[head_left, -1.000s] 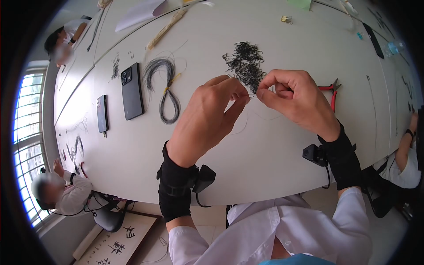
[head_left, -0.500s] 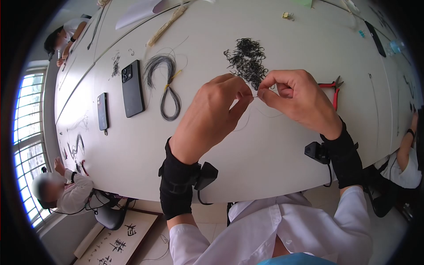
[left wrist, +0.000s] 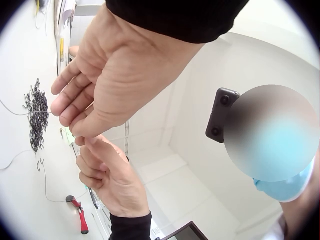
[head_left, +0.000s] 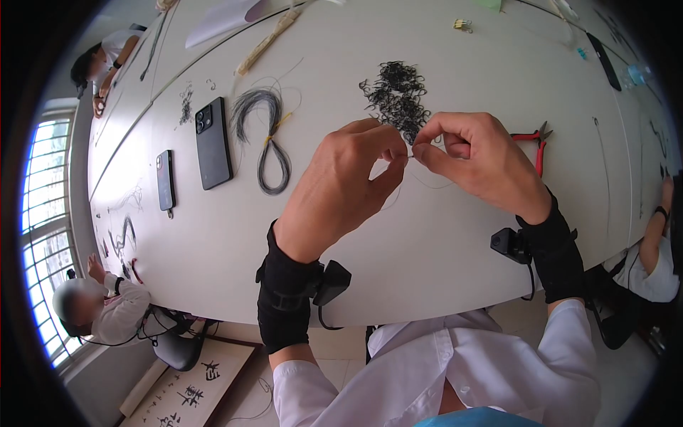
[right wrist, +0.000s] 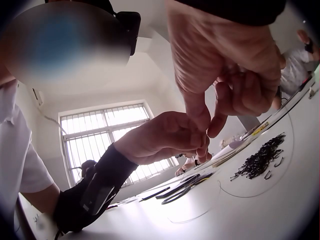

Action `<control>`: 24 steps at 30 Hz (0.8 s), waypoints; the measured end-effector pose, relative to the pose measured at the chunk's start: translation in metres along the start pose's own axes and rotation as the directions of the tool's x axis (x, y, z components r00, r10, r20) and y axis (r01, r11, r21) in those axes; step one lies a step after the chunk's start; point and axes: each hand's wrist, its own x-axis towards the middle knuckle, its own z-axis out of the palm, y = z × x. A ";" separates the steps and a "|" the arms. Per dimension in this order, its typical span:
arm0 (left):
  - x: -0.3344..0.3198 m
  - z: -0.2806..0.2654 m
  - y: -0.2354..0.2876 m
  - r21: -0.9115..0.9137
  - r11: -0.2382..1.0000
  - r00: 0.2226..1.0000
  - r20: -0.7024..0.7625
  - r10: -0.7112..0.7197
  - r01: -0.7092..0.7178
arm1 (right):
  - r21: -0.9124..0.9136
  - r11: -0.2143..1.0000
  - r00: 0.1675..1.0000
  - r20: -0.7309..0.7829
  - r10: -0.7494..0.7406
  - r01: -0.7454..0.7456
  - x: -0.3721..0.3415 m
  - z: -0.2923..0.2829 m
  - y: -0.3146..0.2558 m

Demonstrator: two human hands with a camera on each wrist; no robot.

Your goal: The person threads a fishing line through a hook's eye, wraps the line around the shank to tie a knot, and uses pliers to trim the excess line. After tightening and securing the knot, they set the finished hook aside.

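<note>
My left hand [head_left: 340, 186] and right hand [head_left: 478, 165] meet fingertip to fingertip, each pinching a thin wire [head_left: 431, 186] that trails in loose curves below them. In the right wrist view the same wire [right wrist: 291, 165] arcs widely past the pile. What sits between the fingertips is too small to make out. Just beyond the hands lies a heap of small black hooks [head_left: 395, 92]. Red-handled pliers [head_left: 538, 151] lie right of my right hand, with their jaws apart.
To the left are a tied bundle of grey wire [head_left: 274, 160], a large dark phone [head_left: 213, 144] and a smaller phone [head_left: 165, 181]. A beige bundle [head_left: 267, 44] and a gold clip [head_left: 462, 25] lie farther back. Other people sit at both sides of the table [head_left: 427, 277].
My fingertips have come closer together, hiding the short piece that showed between them. The hook pile and wire bundle appear slightly higher in view.
</note>
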 end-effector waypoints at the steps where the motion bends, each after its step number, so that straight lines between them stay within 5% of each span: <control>1: 0.000 0.000 0.000 0.004 1.000 1.000 -0.001 0.000 0.000 | 0.006 1.000 1.000 -0.006 -0.007 0.007 0.000 0.000 0.001; 24: 0.000 0.002 0.000 -0.017 1.000 1.000 0.002 0.010 -0.009 | 0.007 1.000 1.000 0.005 0.028 -0.028 0.001 0.001 0.002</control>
